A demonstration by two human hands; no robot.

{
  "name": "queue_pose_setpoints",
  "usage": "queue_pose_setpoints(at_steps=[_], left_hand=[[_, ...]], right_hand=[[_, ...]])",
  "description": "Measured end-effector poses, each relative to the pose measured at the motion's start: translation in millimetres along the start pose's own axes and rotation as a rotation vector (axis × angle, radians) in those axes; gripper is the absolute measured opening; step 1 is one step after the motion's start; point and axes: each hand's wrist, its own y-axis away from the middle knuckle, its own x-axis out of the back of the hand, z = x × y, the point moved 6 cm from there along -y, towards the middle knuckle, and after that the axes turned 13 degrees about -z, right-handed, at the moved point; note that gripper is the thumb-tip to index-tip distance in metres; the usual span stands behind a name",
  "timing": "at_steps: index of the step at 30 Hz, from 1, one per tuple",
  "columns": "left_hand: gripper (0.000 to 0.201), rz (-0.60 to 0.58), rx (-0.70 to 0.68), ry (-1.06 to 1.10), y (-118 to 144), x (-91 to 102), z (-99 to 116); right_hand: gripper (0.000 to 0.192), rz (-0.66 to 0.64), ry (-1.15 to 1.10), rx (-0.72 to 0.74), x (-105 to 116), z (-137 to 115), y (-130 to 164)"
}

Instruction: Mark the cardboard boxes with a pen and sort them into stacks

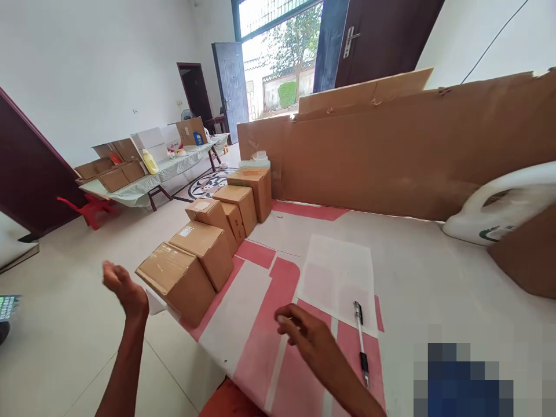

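**Two empty hands over a packing table**

Head view, seen from above the worker's arms. Nearest, the right hand hovers low over the table, fingers loosely curled, holding nothing. Just beside it to the right lies a pen, its tip resting on a white sheet. The left hand is raised off the table's left edge, over the floor, half open with the palm turned inward, also empty. It is near the closest box.

That box sits right at the table's corner, first in a row of sealed cardboard boxes running away along the left edge. A careless sweep of the left arm could, I judge, knock it off onto the tiles. The pen could roll if the right hand brushes it.

The table is covered in a pale sheet with pink-red blocks, slightly creased. Farther back, tall flat cardboard stands along the far side like a wall. A white jug lies at the right, partly behind another cardboard piece.

Beyond, the room is bare and bright: white walls, pale tiled floor, a second table loaded with boxes and a yellow bottle, and open dark doors giving onto daylight and trees.
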Motion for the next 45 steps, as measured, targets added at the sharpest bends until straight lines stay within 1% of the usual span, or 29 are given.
queue_pose_setpoints(at_steps=[1,3,5,6,9,10,11,13,15,16,18,19,20,21,22,23,25,27,29,31,33,36,40,43,45], left_hand=[[0.102,-0.043,0.082,0.055,-3,-5.2,-24],[0.111,-0.158,0.216,0.157,3,-21.2,-64],[0.113,-0.271,0.303,0.235,21,-38.0,-92],[0.113,-0.309,0.334,0.262,32,-44.3,-102],[0.112,-0.385,0.392,0.309,68,-53.1,-119],[0.111,-0.41,0.4,0.314,81,-53.4,-122],[0.109,-0.442,0.405,0.314,94,-53.1,-123],[0.104,-0.516,0.412,0.314,126,-52.1,-120],[0.093,-0.628,0.408,0.32,163,-55.0,-112],[0.086,-0.688,0.392,0.321,182,-58.4,-105],[0.076,-0.782,0.335,0.315,217,-68.0,-86],[0.073,-0.827,0.296,0.315,231,-74.8,-75],[0.071,-0.869,0.249,0.321,242,-82.5,-63],[0.071,-0.913,0.199,0.333,249,-90.8,-50],[0.072,-0.96,0.146,0.345,254,-99.1,-36],[0.073,-0.999,0.088,0.354,255,-106.6,-23],[0.076,-1.038,-0.036,0.363,250,-116.8,0],[0.074,-1.049,-0.16,0.366,240,-121.2,19],[0.071,-1.072,-0.266,0.347,234,-123.6,29],[0.07,-1.099,-0.31,0.288,232,-126.7,29],[0.07,-1.125,-0.292,0.221,232,-131.0,22],[0.07,-1.13,-0.201,0.17,234,-136.6,4],[0.07,-1.113,-0.057,0.221,232,-141.0,-15],[0.064,-1.142,0.031,0.281,233,-142.7,-20],[0.063,-1.183,0.075,0.311,234,-141.2,-17]], right_hand=[[0.033,-0.044,0.001,0.004,-21,2,-2],[0.028,-0.091,0.004,-0.014,-53,8,-3],[0.023,-0.103,-0.005,-0.068,-78,16,-5],[0.033,-0.1,-0.006,-0.094,-87,20,-7],[0.095,-0.082,0.034,-0.125,-108,30,-15],[0.108,-0.076,0.053,-0.114,-114,33,-17],[0.115,-0.067,0.066,-0.1,-118,37,-18],[0.116,-0.012,0.067,-0.076,-120,48,-12],[0.109,0.096,0.056,-0.043,-110,60,5],[0.101,0.163,0.045,-0.029,-101,66,16],[0.075,0.288,0.008,-0.015,-76,75,42],[0.061,0.336,-0.012,-0.02,-61,76,54],[0.051,0.377,-0.03,-0.035,-46,75,64],[0.045,0.414,-0.042,-0.056,-31,73,72],[0.045,0.449,-0.049,-0.077,-17,68,79],[0.048,0.48,-0.054,-0.092,-4,61,83],[0.055,0.53,-0.063,-0.094,16,45,87],[0.059,0.558,-0.058,-0.062,27,31,85],[0.06,0.579,-0.041,-0.025,32,23,83],[0.062,0.598,-0.047,-0.013,33,25,80],[0.066,0.592,-0.08,-0.026,30,34,79],[0.072,0.567,-0.105,-0.051,26,48,79],[0.07,0.531,-0.117,-0.032,20,60,79],[0.067,0.48,-0.106,-0.037,7,73,74],[0.079,0.439,-0.055,-0.034,-1,79,71]])
